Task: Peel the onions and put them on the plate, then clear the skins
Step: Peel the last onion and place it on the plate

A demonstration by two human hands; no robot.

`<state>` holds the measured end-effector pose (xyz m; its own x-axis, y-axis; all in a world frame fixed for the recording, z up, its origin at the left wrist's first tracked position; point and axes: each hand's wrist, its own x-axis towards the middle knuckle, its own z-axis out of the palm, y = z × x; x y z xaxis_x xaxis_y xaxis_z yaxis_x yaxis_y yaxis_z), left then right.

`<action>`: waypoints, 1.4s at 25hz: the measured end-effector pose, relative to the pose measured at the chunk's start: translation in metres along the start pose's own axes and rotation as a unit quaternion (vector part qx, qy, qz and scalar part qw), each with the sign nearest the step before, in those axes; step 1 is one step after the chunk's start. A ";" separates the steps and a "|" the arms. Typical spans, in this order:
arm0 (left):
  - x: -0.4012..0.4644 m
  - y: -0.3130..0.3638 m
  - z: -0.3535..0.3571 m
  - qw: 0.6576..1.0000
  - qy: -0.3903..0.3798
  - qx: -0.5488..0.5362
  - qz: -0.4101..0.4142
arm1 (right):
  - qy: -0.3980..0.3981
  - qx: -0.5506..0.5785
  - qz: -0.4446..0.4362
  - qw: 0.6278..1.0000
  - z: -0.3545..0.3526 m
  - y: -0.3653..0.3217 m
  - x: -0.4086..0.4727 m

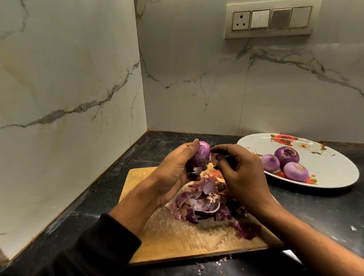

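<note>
At about nine o'clock from the frame's centre runs the marble side wall (63, 102), with the black countertop (328, 212) below; on it, toward six o'clock, lies the wooden chopping board (182, 239) under a heap of purple onion skins (203, 204); above the board the left hand (174, 172) curls its fingers round a red onion (202, 153), holding it aloft, and at the onion's three o'clock the right hand (242, 177) pinches a flap of skin (214, 158) between thumb and fingertips; whether it also holds a knife I cannot tell; further toward three o'clock sits the floral plate (336, 172) with three peeled onions (287, 156) clustered near its left side; a switch panel (273, 18) hangs at one o'clock. The risks, as I judge them: the papery flap may tear short and leave a strip clinging near the root; a smooth bulb could slip from the curled grip and roll across the counter; loose scraps already lie past the board's near edge at six o'clock, so a careless sweep would scatter more.
</note>
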<state>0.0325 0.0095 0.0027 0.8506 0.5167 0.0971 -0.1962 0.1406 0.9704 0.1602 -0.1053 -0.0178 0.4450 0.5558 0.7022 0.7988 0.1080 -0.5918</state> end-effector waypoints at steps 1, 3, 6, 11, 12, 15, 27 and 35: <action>0.000 -0.001 0.000 1.000 0.002 0.012 0.005 | -0.001 -0.009 -0.009 1.000 0.001 0.000 0.000; 0.001 -0.001 0.001 1.000 0.004 0.017 0.013 | -0.004 -0.027 -0.022 0.999 0.001 -0.001 0.000; 0.003 -0.001 0.000 0.999 0.022 0.024 0.010 | -0.031 -0.074 -0.062 0.995 -0.001 -0.002 0.000; 0.002 -0.002 0.000 0.999 0.018 0.040 0.009 | -0.084 -0.155 -0.105 0.979 -0.004 -0.001 0.000; 0.002 -0.003 0.000 0.999 0.017 0.044 0.010 | -0.086 -0.159 -0.112 0.977 -0.005 0.000 0.001; 0.002 -0.003 0.000 0.999 0.017 0.048 0.007 | -0.096 -0.137 -0.121 0.978 -0.008 0.002 0.002; 0.006 -0.003 -0.001 0.997 0.051 0.061 0.023 | -0.109 -0.017 -0.090 0.990 -0.004 -0.005 -0.001; 0.004 -0.001 -0.001 0.997 0.069 0.040 0.003 | -0.119 -0.046 -0.081 0.989 -0.007 0.001 0.000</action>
<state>0.0356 0.0117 0.0018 0.7734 0.6293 0.0760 -0.1565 0.0733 0.9850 0.1639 -0.1107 -0.0154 0.2097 0.7165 0.6653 0.8901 0.1417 -0.4332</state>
